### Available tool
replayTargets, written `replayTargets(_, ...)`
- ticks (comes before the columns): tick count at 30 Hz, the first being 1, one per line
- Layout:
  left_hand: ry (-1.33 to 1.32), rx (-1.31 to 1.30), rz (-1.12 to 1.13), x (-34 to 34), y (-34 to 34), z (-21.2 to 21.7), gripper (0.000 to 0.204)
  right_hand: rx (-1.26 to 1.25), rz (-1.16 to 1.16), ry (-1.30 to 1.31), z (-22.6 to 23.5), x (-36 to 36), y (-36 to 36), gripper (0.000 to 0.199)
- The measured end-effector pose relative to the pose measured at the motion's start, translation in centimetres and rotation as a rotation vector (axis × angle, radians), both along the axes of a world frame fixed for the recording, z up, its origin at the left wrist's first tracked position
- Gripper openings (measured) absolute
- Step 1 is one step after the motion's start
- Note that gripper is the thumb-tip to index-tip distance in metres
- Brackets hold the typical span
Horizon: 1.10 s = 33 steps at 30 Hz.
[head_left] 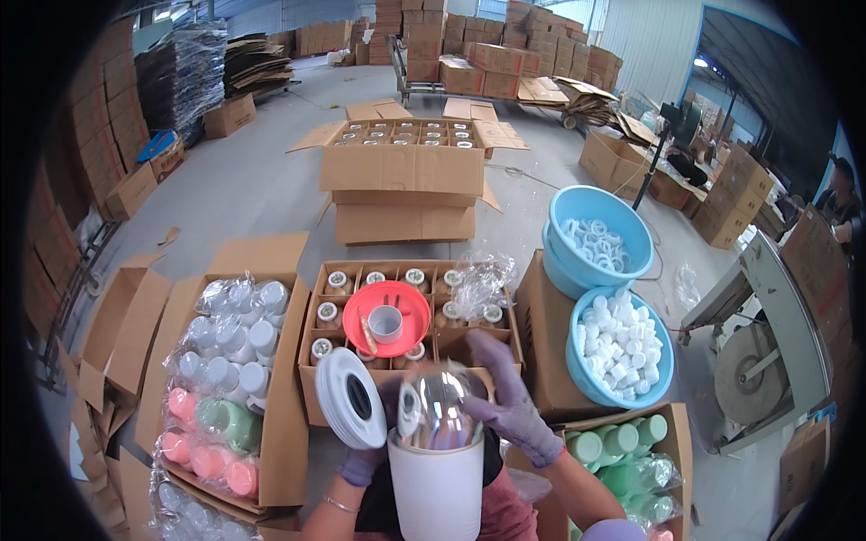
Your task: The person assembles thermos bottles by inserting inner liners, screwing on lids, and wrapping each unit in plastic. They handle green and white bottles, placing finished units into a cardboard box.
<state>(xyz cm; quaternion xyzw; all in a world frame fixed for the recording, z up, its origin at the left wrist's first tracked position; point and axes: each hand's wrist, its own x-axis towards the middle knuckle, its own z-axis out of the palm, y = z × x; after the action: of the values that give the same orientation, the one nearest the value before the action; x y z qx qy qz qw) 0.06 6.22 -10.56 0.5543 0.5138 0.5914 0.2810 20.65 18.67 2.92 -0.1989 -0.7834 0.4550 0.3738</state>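
Note:
In front of me stands a white cylindrical bottle body (436, 491) with a clear shiny glass liner (437, 406) rising out of its top in a dome. My left hand (361, 469), in a purple glove, is closed on a white round ring-shaped part (350, 398) with a dark opening, tilted beside the body; that part hides most of its fingers. My right hand (516, 415), gloved too, lies against the right side of the glass with fingers spread. Just beyond is a red dish (417, 311) with a small grey cup (386, 323) and several stick-like pieces.
The dish rests on a divided carton (316, 397) of glass liners. Left stands a carton (287, 451) of wrapped white, pink and green bottle parts; right, another (678, 451) holds green ones. Blue tubs (577, 383) contain white caps and rings. Farther off is another liner carton (401, 171).

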Motion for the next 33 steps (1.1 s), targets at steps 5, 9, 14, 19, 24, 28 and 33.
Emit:
replayTargets(5,-0.506,-0.032,0.067,2.7,-5.9,3.1,0.042,-0.624,0.421,-0.263,-2.5,0.3,-1.8,0.063)
replayTargets(9,-1.539,-0.009,0.115,0.3,-7.1,6.1,0.050,-0.118,0.579,-0.648,-1.8,-1.0,-1.4,0.045)
replayTargets(14,-1.094,-0.001,0.134,-1.0,-4.6,7.8,0.049,0.188,0.263,-0.831,0.9,-3.0,-3.6,0.055)
replayTargets(19,-0.749,0.023,-0.080,1.8,-2.4,11.6,0.054,0.786,0.018,-0.075,2.5,-4.7,-3.0,0.076)
replayTargets(24,0.190,0.254,0.018,2.4,0.5,14.2,0.073,-0.647,0.207,0.130,1.6,-3.2,-2.6,0.060)
replayTargets(28,0.240,0.094,-0.083,-0.6,-1.2,10.7,0.054,-0.343,0.118,-0.170,-4.4,0.3,0.3,0.043)
replayTargets(33,0.232,-0.132,-0.224,-0.3,-2.8,10.4,0.049,-0.610,-0.006,-0.131,-4.1,1.1,-1.6,0.035)
